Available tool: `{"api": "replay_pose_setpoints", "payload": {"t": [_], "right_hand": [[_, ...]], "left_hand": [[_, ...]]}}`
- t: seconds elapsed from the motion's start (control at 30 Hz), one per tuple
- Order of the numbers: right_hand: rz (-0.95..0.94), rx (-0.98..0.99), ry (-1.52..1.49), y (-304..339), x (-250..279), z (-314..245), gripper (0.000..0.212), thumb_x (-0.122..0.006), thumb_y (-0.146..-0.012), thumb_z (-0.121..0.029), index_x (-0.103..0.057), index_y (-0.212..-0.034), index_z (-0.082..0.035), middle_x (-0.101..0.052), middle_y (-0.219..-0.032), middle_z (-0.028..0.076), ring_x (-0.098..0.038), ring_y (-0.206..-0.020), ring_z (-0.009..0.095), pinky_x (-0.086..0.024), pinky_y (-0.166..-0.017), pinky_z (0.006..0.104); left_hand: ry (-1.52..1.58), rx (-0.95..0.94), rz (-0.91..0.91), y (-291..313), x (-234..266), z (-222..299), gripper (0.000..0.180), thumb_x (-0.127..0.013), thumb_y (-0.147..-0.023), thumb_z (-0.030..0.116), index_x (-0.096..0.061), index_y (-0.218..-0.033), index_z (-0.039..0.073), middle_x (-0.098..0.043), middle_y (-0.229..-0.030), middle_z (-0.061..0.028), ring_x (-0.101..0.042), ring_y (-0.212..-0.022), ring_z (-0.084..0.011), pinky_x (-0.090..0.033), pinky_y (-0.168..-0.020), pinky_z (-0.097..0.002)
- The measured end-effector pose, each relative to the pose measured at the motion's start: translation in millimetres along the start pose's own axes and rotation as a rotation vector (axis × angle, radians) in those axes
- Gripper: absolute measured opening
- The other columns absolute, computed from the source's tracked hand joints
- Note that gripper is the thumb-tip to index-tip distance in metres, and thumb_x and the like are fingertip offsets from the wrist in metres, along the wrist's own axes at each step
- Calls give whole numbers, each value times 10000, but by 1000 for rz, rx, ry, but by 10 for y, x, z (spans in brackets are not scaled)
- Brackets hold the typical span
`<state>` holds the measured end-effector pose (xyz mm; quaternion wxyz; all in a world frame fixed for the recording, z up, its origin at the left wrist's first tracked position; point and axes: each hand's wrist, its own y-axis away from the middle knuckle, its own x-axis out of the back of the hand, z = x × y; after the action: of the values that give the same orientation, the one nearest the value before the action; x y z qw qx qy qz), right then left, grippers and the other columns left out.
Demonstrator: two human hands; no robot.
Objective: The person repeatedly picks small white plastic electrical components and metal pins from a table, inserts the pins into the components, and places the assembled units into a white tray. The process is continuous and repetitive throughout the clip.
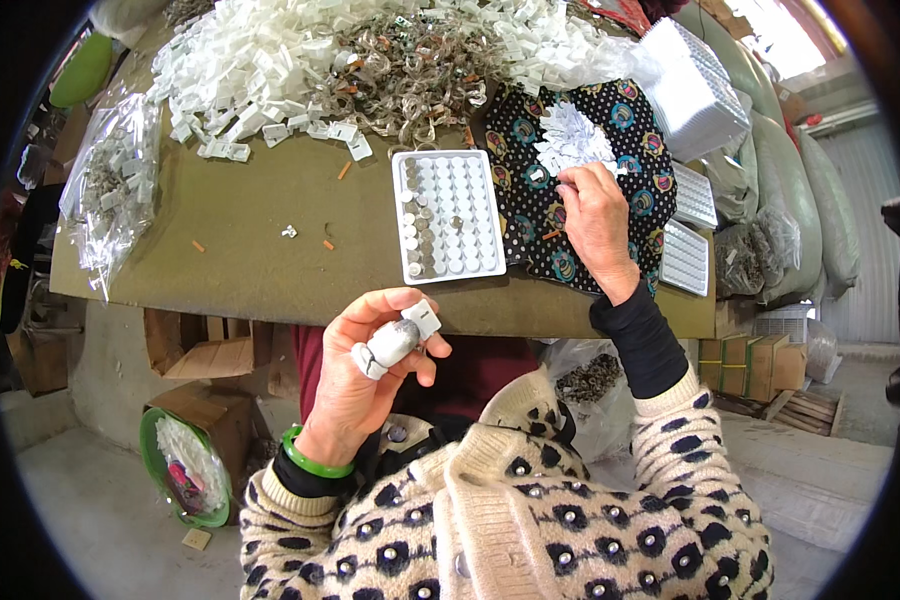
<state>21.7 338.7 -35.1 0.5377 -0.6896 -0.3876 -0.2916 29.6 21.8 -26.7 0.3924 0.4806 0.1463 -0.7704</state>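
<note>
My left hand (355,375) is raised in front of the table edge, its fingers closed on a small square white plastic piece (422,318) with a dark slot. A rounded, smudged white form (385,348) sits among the same fingers; it looks like a wrapped finger. Over the patterned dark cloth (530,235), my right hand (598,215) has thumb and forefinger pressed together beside a heap of small white pieces (573,140). Whatever is in that pinch is too small to name. Between the hands lies a white tray (497,265) of round cups, some holding metallic discs.
Piles of white plastic parts (250,60) and clear brownish parts (410,75) cover the table's far side. A stack of white trays (690,90) stands at the right. A filled clear bag (110,190) lies left. Below is a green basin (155,460).
</note>
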Motion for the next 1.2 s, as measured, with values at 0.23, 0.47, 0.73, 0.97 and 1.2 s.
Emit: {"api": "replay_pose_setpoints", "payload": {"t": [0.23,0.47,0.73,0.97,1.2], "right_hand": [[-149,-406,-856,194,408,-732,81,-588,-929,-12,-642,-973,27,-674,-832,39,-624,-743,89,-497,-680,219],[-173,-52,-959,392,297,-1507,85,-649,-882,12,-593,-939,-16,-627,-923,108,-622,-813,220,-501,-736,299],[-163,-25,-929,416,207,-1574,108,-649,-873,18,-587,-951,-25,-613,-922,111,-612,-797,231,-500,-719,307],[-170,11,-877,414,213,-1612,84,-643,-874,13,-602,-934,-27,-602,-920,109,-607,-808,232,-495,-725,309],[-123,30,-806,419,205,-1629,90,-655,-862,21,-615,-932,-20,-601,-922,120,-611,-793,237,-494,-720,304]], "left_hand": [[5,39,17,4,21,29,390,-655,-923,216,-577,-1255,26,-617,-1178,-215,-687,-916,-294,-607,-624,-316],[5,27,61,55,17,-4,346,-661,-920,211,-600,-1204,22,-661,-1033,-185,-697,-832,-277,-620,-646,-372],[59,25,37,101,21,8,367,-679,-904,211,-605,-1210,23,-673,-973,-156,-690,-798,-259,-607,-664,-391],[178,61,32,78,42,31,294,-639,-931,138,-612,-1181,-14,-682,-976,-162,-706,-804,-258,-627,-654,-378],[118,14,31,65,-5,8,249,-606,-947,110,-615,-1163,-14,-685,-964,-164,-707,-793,-249,-624,-652,-362]]}}
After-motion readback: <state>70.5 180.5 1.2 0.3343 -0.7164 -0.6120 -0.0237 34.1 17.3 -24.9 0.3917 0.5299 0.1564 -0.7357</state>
